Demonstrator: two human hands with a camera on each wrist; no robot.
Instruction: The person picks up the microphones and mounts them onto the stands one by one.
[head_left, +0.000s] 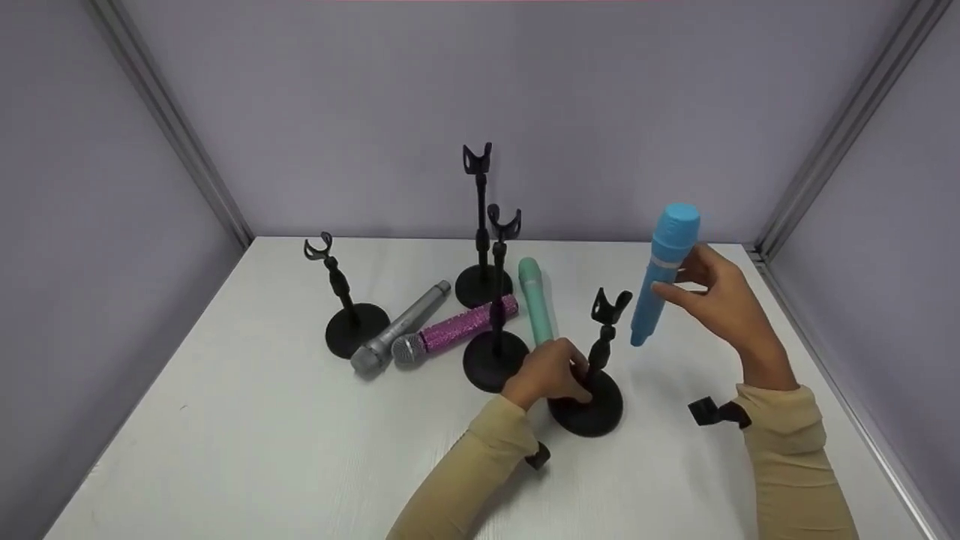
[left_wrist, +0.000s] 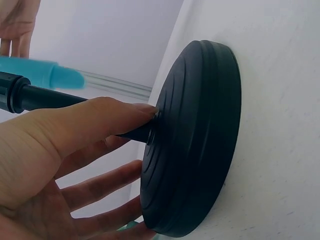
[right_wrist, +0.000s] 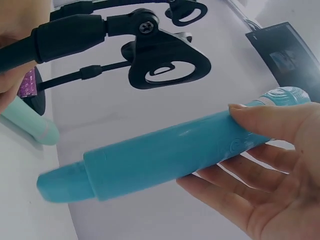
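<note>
My right hand (head_left: 718, 298) holds a blue microphone (head_left: 675, 231) in the air, thumb on one side and fingers on the other, its head up and its tail pointing down. Just left of it stands a short black microphone stand (head_left: 587, 417) with an open clip on top. Low on that stand, my left hand (head_left: 551, 370) pinches the pole right above the round base. The left wrist view shows the thumb against the pole and the fingers around the base (left_wrist: 192, 145). In the right wrist view, the empty clip (right_wrist: 172, 57) is close above the microphone's body.
Three more black stands, one at left (head_left: 352, 330), one at back (head_left: 480, 289) and one in the middle (head_left: 495, 364), stand on the white table. Among them lie a silver microphone (head_left: 405, 326), a glittery pink microphone (head_left: 457, 328) and a mint-green microphone (head_left: 535, 300). Pale walls enclose the table.
</note>
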